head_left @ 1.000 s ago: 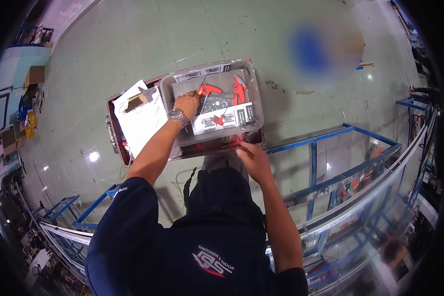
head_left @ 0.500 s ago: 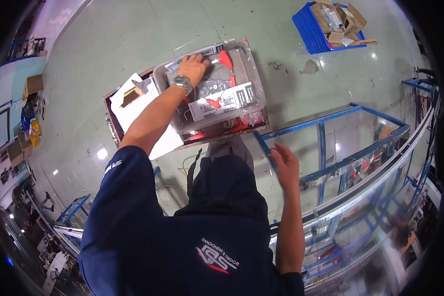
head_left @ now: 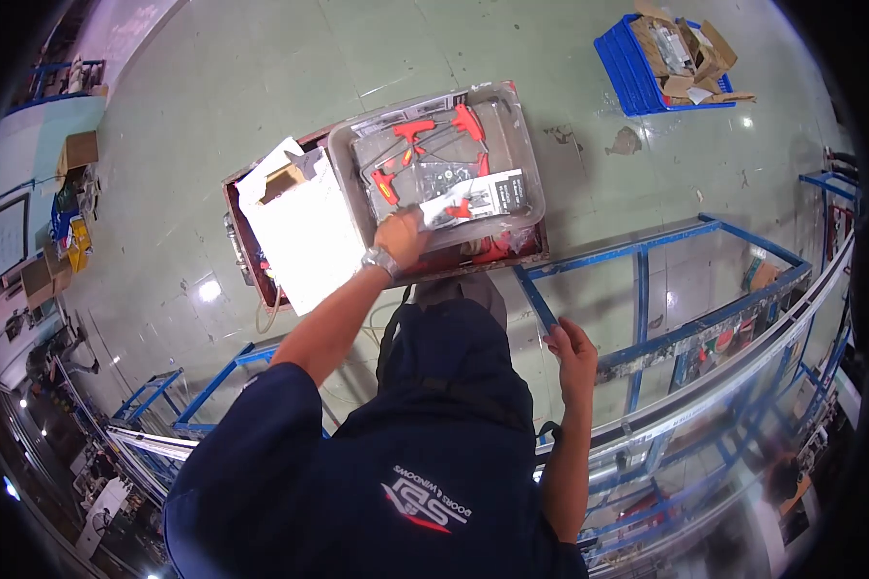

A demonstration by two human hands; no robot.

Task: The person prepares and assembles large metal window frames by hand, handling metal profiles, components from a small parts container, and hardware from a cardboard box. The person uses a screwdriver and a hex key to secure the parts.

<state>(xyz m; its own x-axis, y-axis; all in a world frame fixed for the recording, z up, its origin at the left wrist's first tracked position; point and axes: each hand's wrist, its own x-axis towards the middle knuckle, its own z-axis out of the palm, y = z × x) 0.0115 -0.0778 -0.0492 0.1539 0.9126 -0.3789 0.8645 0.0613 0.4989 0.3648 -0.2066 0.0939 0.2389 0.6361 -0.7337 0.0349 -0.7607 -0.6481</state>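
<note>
A grey plastic bin (head_left: 534,159) holds several red-handled T-shaped keys (head_left: 468,123) and a small clear bag (head_left: 441,178) of dark parts. Across the bin's near side lies a white and black printed package (head_left: 500,196), with a small red handle over it. My left hand (head_left: 403,237), a watch on its wrist, is at the bin's near left edge, its fingers closed on the left end of this package, which looks blurred there. My right hand (head_left: 574,359) hangs beside the blue metal frame (head_left: 637,299), holding nothing, its fingers loosely bent and apart.
Under the bin is a dark red tray (head_left: 237,214) with a white sheet (head_left: 309,236) and a torn carton at its left. A blue crate (head_left: 628,69) of cardboard stands on the floor at the upper right. Long metal profiles run along the right.
My left hand has moved from the bin's far left part to its near edge, onto the package's end, uncovering red-handled keys. My right hand is slightly lower. The whole view has shifted a little.
</note>
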